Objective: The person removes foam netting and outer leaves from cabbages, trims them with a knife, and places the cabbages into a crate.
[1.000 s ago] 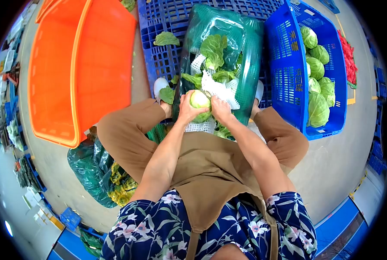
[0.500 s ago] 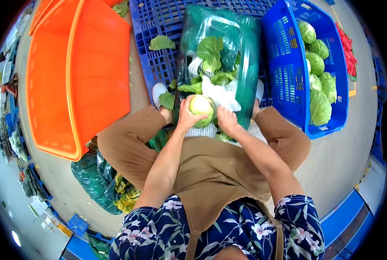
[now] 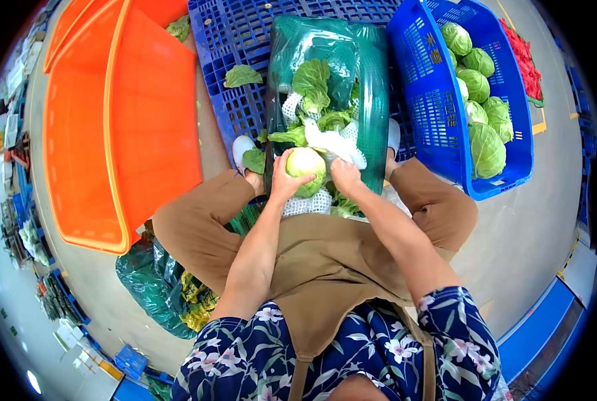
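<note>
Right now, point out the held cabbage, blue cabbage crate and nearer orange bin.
Held cabbage (image 3: 306, 168), head view: pale upper side.
Blue cabbage crate (image 3: 430, 87), head view: outer wall.
Nearer orange bin (image 3: 153, 123), head view: outer wall.

A navy short-sleeved shirt (image 3: 250, 364), printed with pale pink-white flowers and grey-green leaves; over it a plain brown apron (image 3: 332, 264) on narrow matching straps (image 3: 298, 379). Brown trousers (image 3: 195, 224) end above whitish shoes (image 3: 242, 151); fingers ungloved.

Both forearms (image 3: 261, 244) reach forward; the left hand (image 3: 285, 180) is cupped, thumb (image 3: 304, 180) spread; the right hand (image 3: 344, 176) curls fist-like, fingertips unclear.
</note>
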A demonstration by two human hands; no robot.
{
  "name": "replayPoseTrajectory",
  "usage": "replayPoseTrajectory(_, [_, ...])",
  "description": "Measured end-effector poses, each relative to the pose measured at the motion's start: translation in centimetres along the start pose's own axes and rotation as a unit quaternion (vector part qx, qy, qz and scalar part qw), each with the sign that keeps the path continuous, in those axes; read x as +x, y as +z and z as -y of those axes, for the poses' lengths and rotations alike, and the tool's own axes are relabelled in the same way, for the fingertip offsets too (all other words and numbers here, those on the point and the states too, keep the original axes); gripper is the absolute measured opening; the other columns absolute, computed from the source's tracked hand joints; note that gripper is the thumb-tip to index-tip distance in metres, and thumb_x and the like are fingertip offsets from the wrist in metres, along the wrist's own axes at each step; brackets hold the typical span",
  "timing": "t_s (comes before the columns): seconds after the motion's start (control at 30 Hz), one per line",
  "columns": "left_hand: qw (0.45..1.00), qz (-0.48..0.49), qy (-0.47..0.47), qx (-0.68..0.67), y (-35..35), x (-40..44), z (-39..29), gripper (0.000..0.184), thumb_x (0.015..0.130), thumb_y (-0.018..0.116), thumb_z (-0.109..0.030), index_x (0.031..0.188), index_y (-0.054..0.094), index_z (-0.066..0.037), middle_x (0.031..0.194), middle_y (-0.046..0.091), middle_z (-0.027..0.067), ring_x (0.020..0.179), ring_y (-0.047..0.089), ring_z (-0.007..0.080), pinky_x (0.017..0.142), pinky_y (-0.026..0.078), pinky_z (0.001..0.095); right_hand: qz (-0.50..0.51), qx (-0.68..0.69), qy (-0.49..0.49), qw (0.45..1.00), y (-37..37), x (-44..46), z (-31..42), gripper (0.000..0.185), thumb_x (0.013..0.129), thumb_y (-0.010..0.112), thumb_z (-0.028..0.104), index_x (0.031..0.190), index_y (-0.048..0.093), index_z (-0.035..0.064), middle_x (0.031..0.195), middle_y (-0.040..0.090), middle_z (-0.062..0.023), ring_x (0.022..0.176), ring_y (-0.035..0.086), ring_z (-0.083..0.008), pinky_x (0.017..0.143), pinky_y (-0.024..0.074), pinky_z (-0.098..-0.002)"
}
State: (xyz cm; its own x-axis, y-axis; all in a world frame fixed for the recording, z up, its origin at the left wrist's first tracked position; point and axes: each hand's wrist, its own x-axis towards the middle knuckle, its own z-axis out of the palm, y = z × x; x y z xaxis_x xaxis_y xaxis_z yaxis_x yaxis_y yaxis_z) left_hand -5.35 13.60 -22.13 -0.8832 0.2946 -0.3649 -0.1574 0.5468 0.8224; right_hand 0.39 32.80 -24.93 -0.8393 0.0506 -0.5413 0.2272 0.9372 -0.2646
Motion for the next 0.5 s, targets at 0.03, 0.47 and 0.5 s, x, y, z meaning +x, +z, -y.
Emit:
replayPoseTrajectory(0.03, [0.999,0.018,0.006,-0.031,0.1,-0.2,0.9,0.095,0.052,0.088,-0.032,0.131,0.042,-0.006,0.126,0.043,0.0166,0.119,0.044,0.0304,0.101,0.037,0.0390,0.021,-0.014,-0.011,1.000,0.5,1.0,-0.8,0.013,0.078,0.055,0.002,0.089,0.060,-0.0017,0.090,0.066,-0.0234,0.083,0.067,-0.0338,0.073,0.0549,-0.0430])
replayPoseTrajectory(0.47, [0.944,0.025,-0.117,-0.306,-0.7,0.3,2.2,0.091,0.065,0.084,-0.021,0.139,0.030,-0.011,0.125,0.049,0.0109,0.113,0.050,0.0244,0.091,0.047,0.0371,0.007,0.594,0.024,0.804,-3.2,-2.5,2.1,0.033,0.086,0.062,0.016,0.116,0.054,0.0068,0.094,0.063,-0.0084,0.084,0.060,-0.0200,0.077,0.0494,-0.0351])
replayPoseTrajectory(0.5, [0.929,0.025,-0.132,-0.345,-0.5,0.2,1.8,0.092,0.066,0.083,-0.032,0.138,0.030,-0.010,0.128,0.047,0.0154,0.115,0.048,0.0296,0.090,0.047,0.0438,-0.006,0.641,0.005,0.768,-2.1,-2.3,2.4,0.038,0.087,0.063,0.018,0.121,0.052,0.0077,0.098,0.060,-0.0065,0.087,0.057,-0.0178,0.080,0.0479,-0.0335])
